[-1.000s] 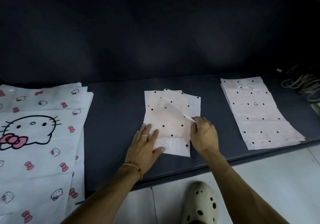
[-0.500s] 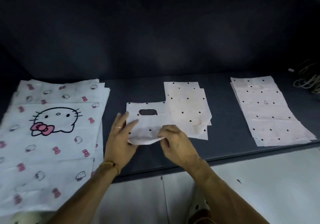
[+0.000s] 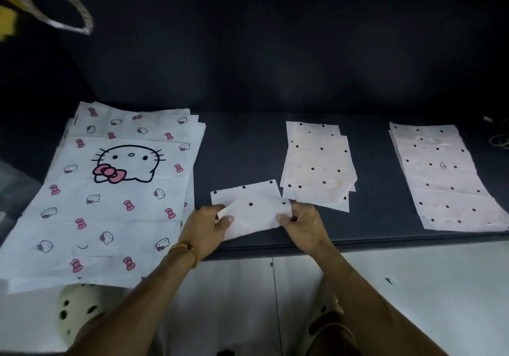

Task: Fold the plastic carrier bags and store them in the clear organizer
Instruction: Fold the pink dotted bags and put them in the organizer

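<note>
Left grip point(image 3: 205, 224): pinches the dotted bag's point(image 3: 249, 209) left edge.
Right grip point(image 3: 301, 223): pinches its right edge.
Dotted bag: half folded, lower centre, on the dark worktop point(image 3: 242, 146).
Folded dotted stack point(image 3: 316, 165): just right of it.
Cat-print bags point(image 3: 110, 195): left.

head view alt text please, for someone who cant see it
Both hands, left and right, pinch a small folded white black-dotted plastic bag on a dark table. Cat-print bags lie left, two dotted bag stacks right.
</note>
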{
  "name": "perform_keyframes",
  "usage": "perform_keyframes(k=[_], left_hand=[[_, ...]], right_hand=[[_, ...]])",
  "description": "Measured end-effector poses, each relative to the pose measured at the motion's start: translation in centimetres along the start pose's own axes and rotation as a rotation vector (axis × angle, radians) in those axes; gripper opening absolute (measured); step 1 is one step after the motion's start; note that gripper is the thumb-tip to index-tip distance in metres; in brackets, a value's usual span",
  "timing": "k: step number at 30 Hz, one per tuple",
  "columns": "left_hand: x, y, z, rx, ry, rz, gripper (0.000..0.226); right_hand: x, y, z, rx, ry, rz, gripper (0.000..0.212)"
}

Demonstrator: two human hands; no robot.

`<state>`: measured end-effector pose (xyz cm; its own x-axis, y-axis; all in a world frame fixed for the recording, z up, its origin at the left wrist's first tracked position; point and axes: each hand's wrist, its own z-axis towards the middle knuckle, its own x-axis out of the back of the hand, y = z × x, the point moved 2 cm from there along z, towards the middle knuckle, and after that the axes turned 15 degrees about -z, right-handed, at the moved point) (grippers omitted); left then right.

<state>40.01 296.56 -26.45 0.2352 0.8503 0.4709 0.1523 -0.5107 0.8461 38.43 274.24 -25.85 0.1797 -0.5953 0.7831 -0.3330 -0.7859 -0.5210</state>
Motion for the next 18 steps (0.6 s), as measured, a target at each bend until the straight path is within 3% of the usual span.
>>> perform_keyframes(k=[4, 8, 11, 18], left_hand=[[-0.9, -0.4, 0.3, 0.13, 0.105, -0.056, 0.022], [-0.8, -0.7, 0.5, 0.248, 0.219, -0.085, 0.035], [-0.8, -0.4, 0.9, 0.287, 0.228, -0.006, 0.035], [-0.7, -0.4, 1.6, 0.331, 0.246, 0.096, 0.031]], right_hand=[[-0.8, 0.1, 0.7, -0.12, 0.036, -0.057, 0.029], [-1.1, 0.5, 1.4, -0.157, 0.06, -0.125, 0.022], [-1.0, 0.3, 2.0, -0.179, 0.06, -0.122, 0.013], [-1.1, -0.1, 3.3, -0.144, 0.089, -0.198, 0.017]])
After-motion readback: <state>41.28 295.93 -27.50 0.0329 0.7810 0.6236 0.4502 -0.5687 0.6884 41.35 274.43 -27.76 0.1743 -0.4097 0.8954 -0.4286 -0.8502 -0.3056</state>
